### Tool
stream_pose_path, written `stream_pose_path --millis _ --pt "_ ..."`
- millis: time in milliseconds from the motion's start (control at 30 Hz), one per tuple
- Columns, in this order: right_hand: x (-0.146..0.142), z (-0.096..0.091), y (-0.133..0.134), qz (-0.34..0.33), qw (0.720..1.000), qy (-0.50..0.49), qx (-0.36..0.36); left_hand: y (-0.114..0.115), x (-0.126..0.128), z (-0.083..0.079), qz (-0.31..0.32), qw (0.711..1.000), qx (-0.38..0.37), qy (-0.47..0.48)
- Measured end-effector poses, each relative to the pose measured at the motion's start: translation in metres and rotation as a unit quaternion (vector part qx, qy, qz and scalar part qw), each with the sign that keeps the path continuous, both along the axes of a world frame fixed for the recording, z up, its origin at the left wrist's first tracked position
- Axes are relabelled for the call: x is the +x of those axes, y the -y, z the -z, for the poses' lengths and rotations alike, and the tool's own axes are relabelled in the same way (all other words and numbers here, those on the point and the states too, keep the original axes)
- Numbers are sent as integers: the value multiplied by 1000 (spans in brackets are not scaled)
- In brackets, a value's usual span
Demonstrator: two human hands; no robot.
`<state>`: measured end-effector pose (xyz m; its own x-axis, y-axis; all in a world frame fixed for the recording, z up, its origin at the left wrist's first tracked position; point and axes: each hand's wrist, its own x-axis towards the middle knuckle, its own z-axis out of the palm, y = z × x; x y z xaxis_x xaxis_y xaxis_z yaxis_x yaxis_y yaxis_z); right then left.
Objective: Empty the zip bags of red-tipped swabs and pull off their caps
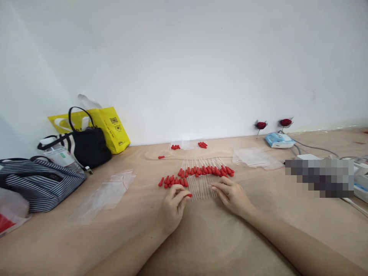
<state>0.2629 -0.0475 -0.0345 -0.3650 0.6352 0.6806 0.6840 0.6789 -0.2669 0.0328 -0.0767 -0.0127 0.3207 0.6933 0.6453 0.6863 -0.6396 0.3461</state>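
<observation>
Between the fingertips of my left hand (pixel 174 207) is a red rubber bulb (pixel 189 195), its small end pointing right. My right hand (pixel 233 193) pinches the end of a thin clear dropper tube (pixel 209 186); most of that tube is hard to make out. Between the two hands lies a row of clear tubes (pixel 198 188) side by side on the table. Loose red bulbs (pixel 169 180) are heaped just beyond my left hand. Farther back, a row of droppers (pixel 207 168) has red bulbs at the near ends and tubes pointing to the wall.
Small bags with red bulbs (pixel 202 145) lie by the wall, near a single dropper (pixel 161 157). Clear plastic bags (pixel 107 193) are at left and more (pixel 255 158) at right. Handbags and a yellow bag (pixel 113 130) stand left; a tissue pack (pixel 278 140) and cables sit right.
</observation>
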Motion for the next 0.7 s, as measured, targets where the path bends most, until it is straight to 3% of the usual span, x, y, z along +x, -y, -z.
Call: stream_pose_path --millis 133,267,367,700 --pt "8 7 -10 45 998 4 -39 -23 -32 -9 -171 982 -34 73" --pt "12 15 -17 82 996 5 -34 -48 -75 -11 -290 938 -174 81" --pt "11 21 -21 90 995 9 -32 -56 -88 -8 -315 922 -219 60" --pt "-8 21 -17 69 997 -7 -13 -54 -81 -9 -291 922 -251 53"
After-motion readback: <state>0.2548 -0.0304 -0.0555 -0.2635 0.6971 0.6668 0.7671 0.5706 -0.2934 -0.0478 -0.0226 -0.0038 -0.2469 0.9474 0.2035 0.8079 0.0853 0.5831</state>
